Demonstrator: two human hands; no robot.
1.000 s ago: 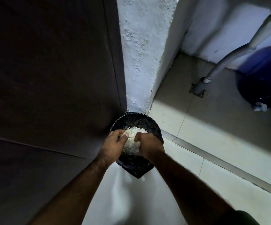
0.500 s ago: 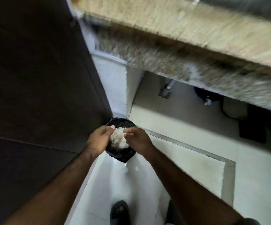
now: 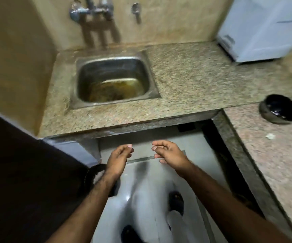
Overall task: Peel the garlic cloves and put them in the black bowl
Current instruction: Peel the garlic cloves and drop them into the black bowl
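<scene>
1. Head view: the left hand hovers over the floor in front of the counter, its fingers loosely curled and holding nothing.
2. The right hand hangs beside it, a small gap between the two; its fingers are also loosely bent and hold nothing.
3. The black bowl stands on the counter's right wing, well apart from both hands. Its inside looks dark and glossy; whether any garlic lies in it cannot be told.
4. A small pale scrap lies on the counter just in front of the bowl.
5. A dark bin sits on the floor under the left forearm, with white papery bits showing inside.
6. A steel sink is set into the counter ahead, brownish water in its bottom, and taps are fixed to the wall above it.
7. A white box-shaped appliance stands at the far right corner; marks on its lower edge are too blurred to read.
8. Two dark shoes show on the pale floor tiles below the arms.
</scene>
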